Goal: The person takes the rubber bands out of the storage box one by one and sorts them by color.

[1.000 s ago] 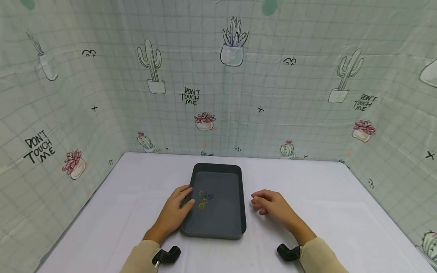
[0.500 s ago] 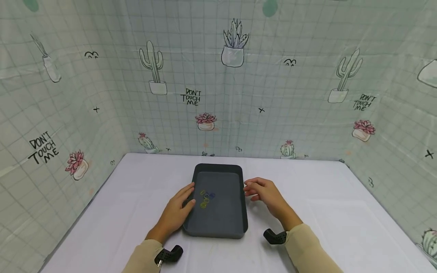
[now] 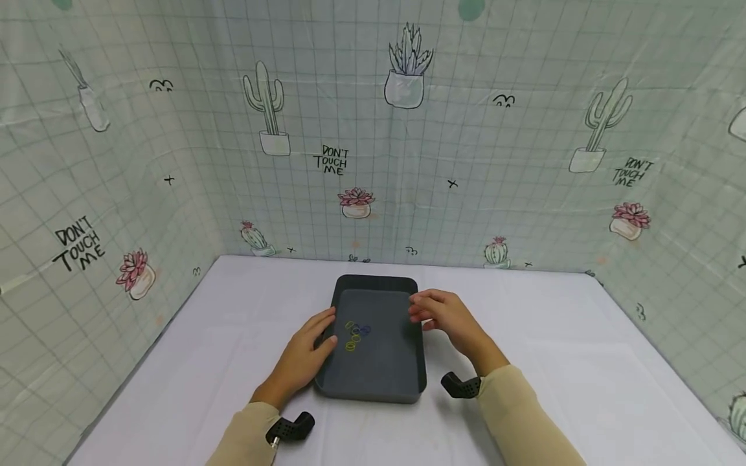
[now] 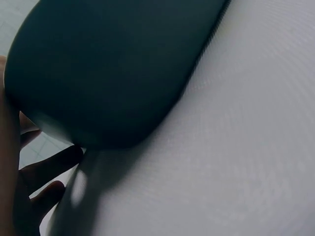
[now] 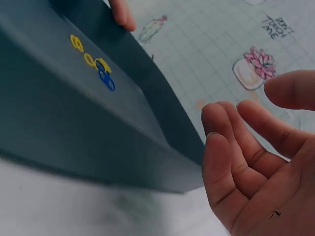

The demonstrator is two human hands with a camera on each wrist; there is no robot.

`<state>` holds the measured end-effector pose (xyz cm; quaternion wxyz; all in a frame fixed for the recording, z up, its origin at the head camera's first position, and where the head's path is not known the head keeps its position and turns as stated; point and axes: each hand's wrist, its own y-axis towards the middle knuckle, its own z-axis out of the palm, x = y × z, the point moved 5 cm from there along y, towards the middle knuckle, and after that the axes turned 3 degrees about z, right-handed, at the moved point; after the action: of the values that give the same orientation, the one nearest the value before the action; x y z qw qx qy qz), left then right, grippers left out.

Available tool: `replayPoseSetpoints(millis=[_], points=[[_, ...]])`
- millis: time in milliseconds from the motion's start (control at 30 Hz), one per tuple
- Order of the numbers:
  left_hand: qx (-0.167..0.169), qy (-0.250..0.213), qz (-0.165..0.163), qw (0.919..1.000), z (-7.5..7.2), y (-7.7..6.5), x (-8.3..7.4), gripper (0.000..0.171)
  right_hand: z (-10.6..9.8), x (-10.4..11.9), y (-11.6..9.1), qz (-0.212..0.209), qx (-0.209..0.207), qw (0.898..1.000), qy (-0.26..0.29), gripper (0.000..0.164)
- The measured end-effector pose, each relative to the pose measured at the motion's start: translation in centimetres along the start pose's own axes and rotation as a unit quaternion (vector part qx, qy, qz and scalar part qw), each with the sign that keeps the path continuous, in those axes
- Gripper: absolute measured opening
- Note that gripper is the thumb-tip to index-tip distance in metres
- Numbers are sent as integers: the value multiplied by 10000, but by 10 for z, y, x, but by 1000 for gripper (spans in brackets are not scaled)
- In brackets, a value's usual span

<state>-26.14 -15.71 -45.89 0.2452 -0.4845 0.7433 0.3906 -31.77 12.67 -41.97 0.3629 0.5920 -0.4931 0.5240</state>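
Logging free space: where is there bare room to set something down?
The table is bare right of the right hand, left of the left hand and between tray and backdrop. Inside the tray, the near end is free; yellow bands and blue bands crowd its left middle.

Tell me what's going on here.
A person's left hand rests on the left edge of a dark tray on a white table. The right hand is at its right edge, fingers loosely bent and empty; whether it touches is unclear. Small yellow loops and blue loops lie inside, left of centre.
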Motion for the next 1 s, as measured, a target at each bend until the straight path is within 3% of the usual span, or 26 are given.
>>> replayPoseSetpoints(millis=[200, 833, 1000], points=[[-4, -62, -30, 10000, 2, -1, 1, 50, 7, 6, 7, -6, 175, 9988, -447, 34], [63, -13, 118, 9999, 0, 4, -1, 48, 35, 15, 23, -50, 405, 9954, -863, 36], [38, 57, 25, 10000, 0, 4, -1, 47, 47, 15, 26, 22, 692, 9924, -1014, 36]])
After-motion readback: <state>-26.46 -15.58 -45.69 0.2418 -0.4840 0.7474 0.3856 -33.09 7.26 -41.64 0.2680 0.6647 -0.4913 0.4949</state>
